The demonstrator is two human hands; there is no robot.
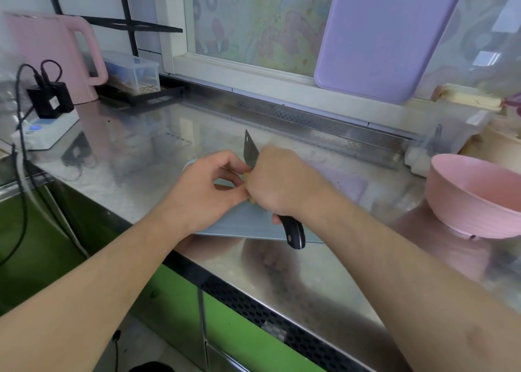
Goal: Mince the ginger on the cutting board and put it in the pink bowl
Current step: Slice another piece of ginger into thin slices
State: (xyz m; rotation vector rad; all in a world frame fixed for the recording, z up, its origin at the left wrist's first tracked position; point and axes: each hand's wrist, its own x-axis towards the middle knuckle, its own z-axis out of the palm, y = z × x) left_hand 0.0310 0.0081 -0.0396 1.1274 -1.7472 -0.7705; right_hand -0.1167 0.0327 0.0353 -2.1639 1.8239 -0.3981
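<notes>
On the steel counter lies a pale blue cutting board (248, 225). A small yellowish piece of ginger (248, 181) shows between my two hands, mostly hidden by them. My left hand (208, 191) has curled fingers pinching the ginger. My right hand (279, 182) grips the black handle of a cleaver (293, 230), whose blade (250, 148) points away from me beside the ginger. The pink bowl (476, 196) stands at the right, apart from the board; it looks empty.
A pink kettle (53, 58), a power strip with chargers (45, 123) and a clear lidded box (132, 72) stand at the back left. A lilac board (389, 36) leans on the window. Clutter sits at the far right behind the bowl.
</notes>
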